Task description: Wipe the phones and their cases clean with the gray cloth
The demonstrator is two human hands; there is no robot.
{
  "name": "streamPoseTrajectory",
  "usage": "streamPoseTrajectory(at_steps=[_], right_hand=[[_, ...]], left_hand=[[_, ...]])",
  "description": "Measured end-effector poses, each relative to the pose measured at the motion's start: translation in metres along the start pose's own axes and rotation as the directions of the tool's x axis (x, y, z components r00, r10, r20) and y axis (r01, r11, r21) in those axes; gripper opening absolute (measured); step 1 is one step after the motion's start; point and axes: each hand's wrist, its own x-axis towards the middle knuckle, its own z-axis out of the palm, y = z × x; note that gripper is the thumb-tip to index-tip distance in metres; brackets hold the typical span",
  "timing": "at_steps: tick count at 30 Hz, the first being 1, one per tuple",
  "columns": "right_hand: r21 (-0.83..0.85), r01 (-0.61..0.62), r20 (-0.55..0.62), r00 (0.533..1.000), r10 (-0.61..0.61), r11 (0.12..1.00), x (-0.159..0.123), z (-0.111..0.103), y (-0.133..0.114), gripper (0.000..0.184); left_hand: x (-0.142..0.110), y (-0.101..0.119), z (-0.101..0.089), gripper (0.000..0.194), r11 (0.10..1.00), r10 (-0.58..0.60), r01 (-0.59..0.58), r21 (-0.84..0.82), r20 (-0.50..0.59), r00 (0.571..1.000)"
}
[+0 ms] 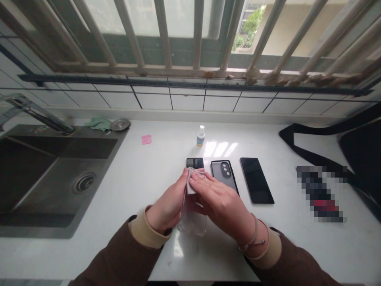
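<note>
left hand (166,202) grips clear phone case (195,224) by its left edge, right hand (222,198) fingers together holding grey cloth (191,188) onto its far end, case over white counter (119,246), left of dark phone case (219,174).

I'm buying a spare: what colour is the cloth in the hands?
The cloth is pale grey; head view.
</note>
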Motion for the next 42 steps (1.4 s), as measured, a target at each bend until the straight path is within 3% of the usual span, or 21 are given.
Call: streamPoseTrajectory(at_steps=[3,6,9,12,14,18,21,23,26,29,34,37,42], right_hand=[[0.060,0.157,0.069,0.985,-0.161,0.986,0.002,-0.003,-0.009,0.046],[0.137,0.286,0.108,0.947,-0.301,0.948,0.005,-0.012,-0.019,0.037],[0.123,0.328,0.094,0.936,-0.339,0.937,0.007,-0.016,-0.021,0.033],[0.017,0.244,0.069,0.967,-0.245,0.970,0.007,-0.015,-0.012,0.035],[-0.063,0.138,0.050,0.990,-0.135,0.988,0.005,-0.012,-0.002,0.038],[-0.123,-0.036,0.018,0.999,0.039,0.992,0.001,-0.009,0.012,0.044],[-0.101,-0.078,-0.012,0.997,0.077,0.992,0.000,-0.008,0.014,0.045],[-0.054,-0.063,-0.013,0.998,0.062,0.997,0.001,-0.007,0.010,0.042],[0.024,0.000,0.013,1.000,0.000,1.000,0.002,-0.007,0.003,0.042],[0.062,0.062,0.017,0.998,-0.063,0.996,0.004,-0.009,-0.005,0.041],[0.223,0.086,0.020,0.996,-0.093,0.971,0.005,-0.011,-0.015,0.039],[0.394,-0.002,-0.021,1.000,0.011,0.919,0.004,-0.011,-0.020,0.040],[0.403,-0.251,-0.143,0.932,0.332,0.880,0.002,-0.008,-0.018,0.042]], left_hand=[[0.002,0.004,-0.005,0.060,0.994,0.082,-0.091,-0.058,-0.141,0.987],[0.001,0.014,-0.011,0.066,0.994,0.063,-0.072,-0.085,-0.105,0.992],[-0.001,0.023,-0.013,0.063,0.987,0.114,-0.128,-0.095,-0.139,0.984],[-0.003,0.027,-0.011,0.055,0.973,0.151,-0.176,-0.146,-0.164,0.975],[-0.004,0.027,-0.009,0.053,0.982,0.129,-0.140,-0.130,-0.091,0.987],[-0.008,0.024,-0.008,0.060,0.999,-0.036,0.032,0.043,0.117,0.992],[-0.008,0.023,-0.007,0.062,0.996,-0.067,0.057,0.068,0.144,0.987],[-0.007,0.023,-0.008,0.059,1.000,-0.008,0.007,0.019,0.088,0.996],[-0.004,0.024,-0.008,0.055,0.988,0.127,-0.136,-0.077,-0.114,0.985],[-0.004,0.029,-0.007,0.059,0.964,0.221,-0.253,-0.083,-0.283,0.934],[-0.006,0.040,-0.007,0.057,0.905,0.365,-0.424,-0.029,-0.460,0.809],[-0.006,0.042,-0.008,0.056,0.884,0.393,-0.466,-0.032,-0.487,0.780],[-0.004,0.038,-0.009,0.051,0.858,0.434,-0.502,-0.108,-0.368,0.822]])
